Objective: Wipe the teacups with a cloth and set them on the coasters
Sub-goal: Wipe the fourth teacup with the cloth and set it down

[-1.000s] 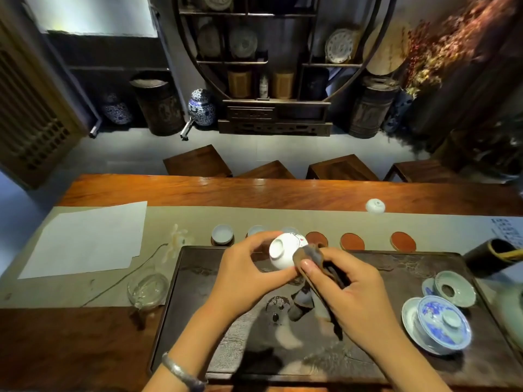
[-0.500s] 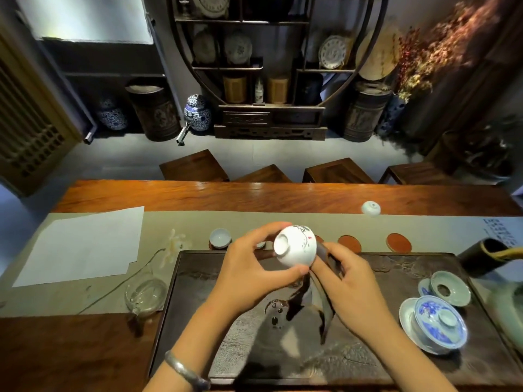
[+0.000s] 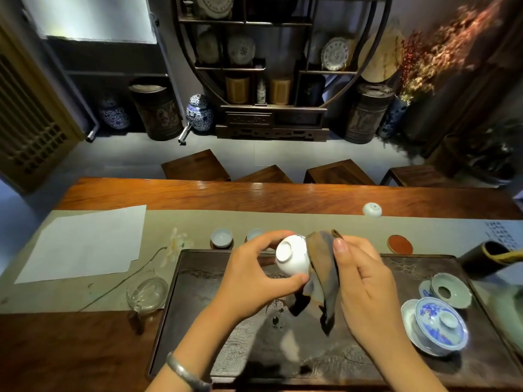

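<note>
1. Teacup point(image 3: 291, 258): white, held tipped on its side above the tray point(image 3: 226, 349), foot ring facing the camera. A small painted mark near its rim is too small to read.
2. Left hand point(image 3: 249, 281) grips the teacup, thumb under it, fingers curled over the top.
3. Right hand point(image 3: 365, 284) pinches the brown cloth point(image 3: 322, 267), pressed against the teacup's right side. The cloth tail hangs toward the tray.
4. Two cups point(image 3: 221, 238) sit on coasters just behind the tray; the second is half hidden by the left hand.
5. One bare red coaster point(image 3: 399, 244) is visible on the right. Whatever lies between it and the cups is hidden by the hands and cloth.
6. Another cup point(image 3: 372, 209) lies further back on the runner point(image 3: 283, 222).
7. Writing on the runner's right end is blurred, unreadable.
8. Gaiwan point(image 3: 438, 325) sits on the tray at right. The dark holder at the right edge is cut off.
</note>
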